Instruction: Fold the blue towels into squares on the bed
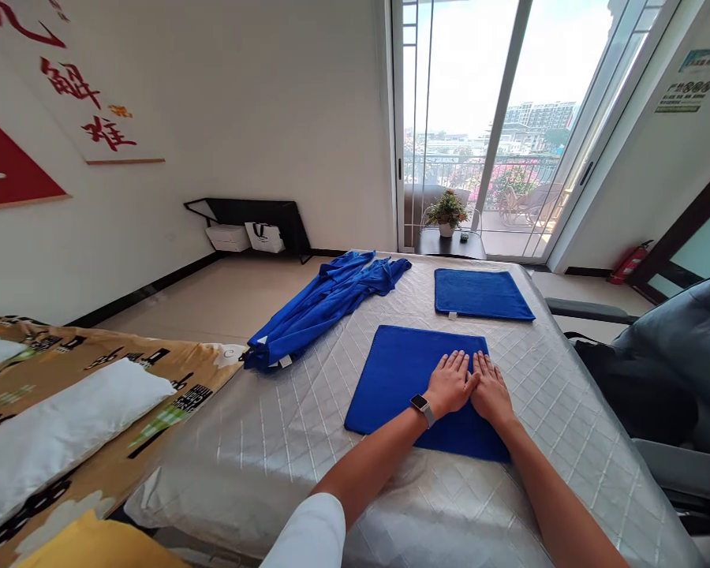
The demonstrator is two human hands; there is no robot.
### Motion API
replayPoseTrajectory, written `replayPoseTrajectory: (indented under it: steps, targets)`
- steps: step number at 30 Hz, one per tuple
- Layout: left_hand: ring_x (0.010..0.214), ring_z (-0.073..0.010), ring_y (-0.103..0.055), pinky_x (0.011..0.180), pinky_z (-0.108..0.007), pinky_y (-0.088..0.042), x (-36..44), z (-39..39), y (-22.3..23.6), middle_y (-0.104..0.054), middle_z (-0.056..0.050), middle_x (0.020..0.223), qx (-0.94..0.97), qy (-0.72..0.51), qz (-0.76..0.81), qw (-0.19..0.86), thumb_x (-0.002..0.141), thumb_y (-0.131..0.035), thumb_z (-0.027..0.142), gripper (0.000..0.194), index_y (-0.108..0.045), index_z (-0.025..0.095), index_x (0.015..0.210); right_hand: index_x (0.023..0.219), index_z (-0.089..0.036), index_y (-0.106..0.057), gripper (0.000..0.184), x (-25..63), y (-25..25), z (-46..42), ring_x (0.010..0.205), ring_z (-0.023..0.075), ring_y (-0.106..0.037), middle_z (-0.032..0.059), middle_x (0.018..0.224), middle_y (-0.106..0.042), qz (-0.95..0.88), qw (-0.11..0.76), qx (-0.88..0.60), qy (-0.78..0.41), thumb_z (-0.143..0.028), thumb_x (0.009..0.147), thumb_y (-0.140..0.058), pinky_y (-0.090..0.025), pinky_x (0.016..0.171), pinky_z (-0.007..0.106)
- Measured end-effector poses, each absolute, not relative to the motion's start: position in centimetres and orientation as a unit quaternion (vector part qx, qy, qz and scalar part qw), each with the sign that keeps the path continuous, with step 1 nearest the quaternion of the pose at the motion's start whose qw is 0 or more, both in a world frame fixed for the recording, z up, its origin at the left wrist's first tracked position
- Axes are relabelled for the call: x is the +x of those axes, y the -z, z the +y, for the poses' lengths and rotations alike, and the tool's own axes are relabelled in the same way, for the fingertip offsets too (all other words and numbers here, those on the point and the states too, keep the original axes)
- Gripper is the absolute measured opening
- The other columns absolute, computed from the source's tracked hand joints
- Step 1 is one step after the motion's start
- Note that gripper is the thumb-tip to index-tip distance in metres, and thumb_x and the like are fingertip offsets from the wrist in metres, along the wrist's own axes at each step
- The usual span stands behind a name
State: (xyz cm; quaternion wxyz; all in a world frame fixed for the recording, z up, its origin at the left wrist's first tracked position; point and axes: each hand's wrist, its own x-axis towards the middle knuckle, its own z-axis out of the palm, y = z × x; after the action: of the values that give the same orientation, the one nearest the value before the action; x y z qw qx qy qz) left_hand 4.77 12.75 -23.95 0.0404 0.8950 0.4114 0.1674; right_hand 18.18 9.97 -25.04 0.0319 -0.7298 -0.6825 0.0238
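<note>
Blue cloth (405, 379) apparently being smoothed; left hand (451, 383) and right hand (491, 390) laid flat, nothing gripped; outward stroke likely needed.

Well beyond and left of the left hand (450, 383), a white scroll (86, 102) is carrying large red characters, with 解 and 难 showing legibly and the topmost running out of view. Farther left, a red banner (12, 162) is displaying a cut-off white stroke. Left of that hand, bedding (65, 367) is bearing black printed lettering, too small for reading. Beyond and right of the right hand (490, 386), a sign (684, 96) is apparently showing 严禁, while the plate (708, 61) above is appearing illegible.
</note>
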Motion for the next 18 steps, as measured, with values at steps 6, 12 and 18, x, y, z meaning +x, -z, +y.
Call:
replayPoseTrajectory:
  steps: [6,12,18]
  targets:
    - [0.153,-0.0239,-0.028,0.127,-0.042,-0.023,-1.9,13.4,23.6,-0.036,-0.012,0.163,0.875,-0.14,0.461,0.051,0.105,-0.022,0.059,0.071,-0.037,0.014,0.158,0.162,-0.006,-0.022,0.069,18.0,24.8,10.2,0.157,0.0226,-0.012,0.0106,0.169,-0.019,-0.676,0.048,-0.735,-0.032,-0.044,0.104,-0.018,-0.007,0.126,0.04]
    - [0.154,-0.0247,-0.026,0.127,-0.043,-0.022,-13.1,13.1,23.8,-0.031,-0.011,0.165,0.806,-0.097,0.583,0.019,0.104,-0.021,0.062,0.074,-0.03,0.014,0.16,0.162,-0.007,-0.022,0.069,17.8,24.8,10.1,0.157,0.0226,-0.013,0.0095,0.169,-0.018,-0.671,0.042,-0.74,-0.026,-0.044,0.105,-0.017,-0.008,0.126,0.04]
    - [0.154,-0.0241,-0.025,0.127,-0.041,-0.02,-17.1,11.2,24.2,-0.027,-0.014,0.166,0.793,-0.083,0.603,0.019,0.104,-0.018,0.062,0.079,-0.029,0.008,0.159,0.161,-0.006,-0.024,0.068,17.5,23.9,9.5,0.157,0.0228,-0.015,0.0097,0.169,-0.02,-0.667,0.02,-0.745,-0.012,-0.042,0.105,-0.017,-0.009,0.126,0.041]
